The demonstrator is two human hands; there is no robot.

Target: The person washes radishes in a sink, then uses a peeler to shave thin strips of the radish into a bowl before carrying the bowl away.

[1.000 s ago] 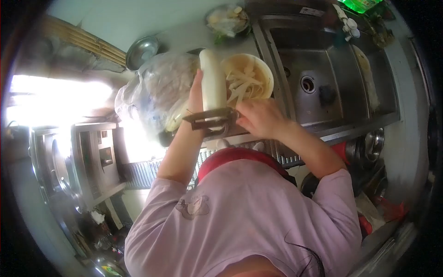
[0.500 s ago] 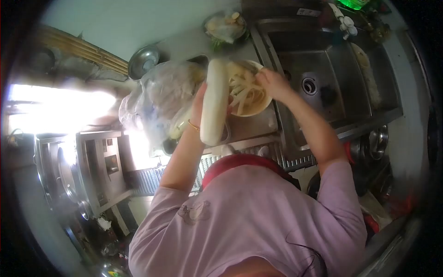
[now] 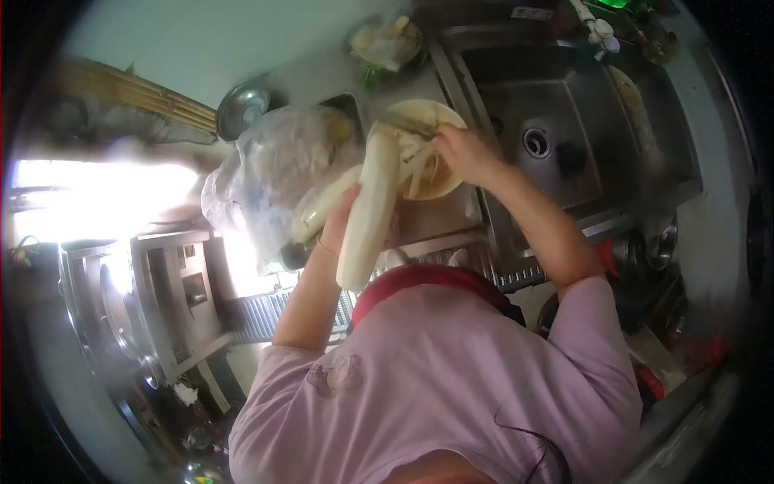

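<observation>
A long white radish (image 3: 368,211) is gripped in my left hand (image 3: 342,218), its lower end tilted toward my body. My right hand (image 3: 465,155) is closed round the handle of a peeler (image 3: 411,123), whose metal part lies near the radish's far end. Under the peeler stands a pale round bowl (image 3: 453,121) with white peel strips (image 3: 421,161) in it. Another white radish (image 3: 324,206) lies left of my left hand, beside a clear plastic bag (image 3: 282,153).
A steel sink (image 3: 556,137) with a drain is at the right, with a faucet (image 3: 601,34) behind it. At the back stand a bowl of food pieces (image 3: 385,44) and a round metal lid or bowl (image 3: 243,106). A stove (image 3: 121,302) is at the left.
My left hand and the radish have come down toward my body, the radish tilting. My right hand with the peeler first swung up over the bowl, then moved slightly left to the radish's far end.
</observation>
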